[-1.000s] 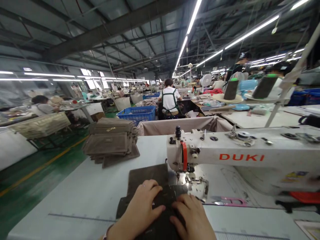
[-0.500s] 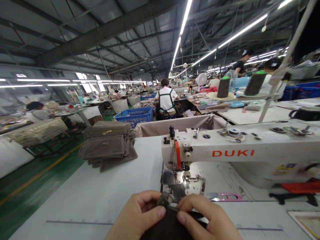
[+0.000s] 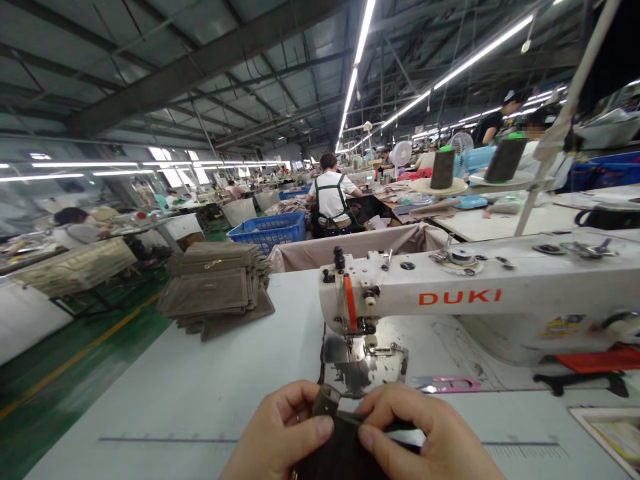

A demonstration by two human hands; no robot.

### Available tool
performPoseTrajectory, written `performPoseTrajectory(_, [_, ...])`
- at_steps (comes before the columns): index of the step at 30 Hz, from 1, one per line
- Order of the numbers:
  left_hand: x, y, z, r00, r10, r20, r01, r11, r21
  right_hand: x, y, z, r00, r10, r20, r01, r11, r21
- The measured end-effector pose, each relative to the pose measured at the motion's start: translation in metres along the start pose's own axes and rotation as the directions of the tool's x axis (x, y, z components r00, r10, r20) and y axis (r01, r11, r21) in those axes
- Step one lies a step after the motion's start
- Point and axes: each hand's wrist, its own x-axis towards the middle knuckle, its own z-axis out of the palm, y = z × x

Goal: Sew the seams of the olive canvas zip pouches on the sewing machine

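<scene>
Low in the view, both hands pinch one dark olive fabric piece (image 3: 336,448) between thumb and fingers. My left hand (image 3: 283,430) grips it beside a small rolled or folded tab (image 3: 327,400) that stands up from its top. My right hand (image 3: 407,427) is closed on the top edge a little to the right. The lower part of the piece runs out of view. Just beyond the hands is a white sewing machine (image 3: 460,287) with a metal needle plate (image 3: 355,375); the fabric lies in front of it, apart from the needle.
Pink-handled thread snips (image 3: 453,384) lie right of the needle plate. A stack of olive fabric pouches (image 3: 215,287) sits at the table's left. Behind stand a cloth-lined bin (image 3: 350,248), a blue basket (image 3: 270,230) and a co-worker (image 3: 330,193). Thread cones (image 3: 443,170) are at right.
Both hands keep their pinch and have shifted slightly right. The rolled tab now stands a little more upright. The camera view has moved slightly; the stack and the snips stay put.
</scene>
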Motion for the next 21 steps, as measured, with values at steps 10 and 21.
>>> performPoseTrajectory(10, [0.005,0.007,-0.013,0.995,-0.082,-0.049,0.088,0.986,0.144,0.003,0.01,0.005,0.965,-0.096,0.242,0.099,0.995,0.0])
performPoseTrajectory(21, [0.15,0.013,-0.056,0.981,0.179,0.073,-0.137,0.378,0.916,0.058,0.071,0.053,0.894,-0.286,0.344,0.445,0.638,-0.628])
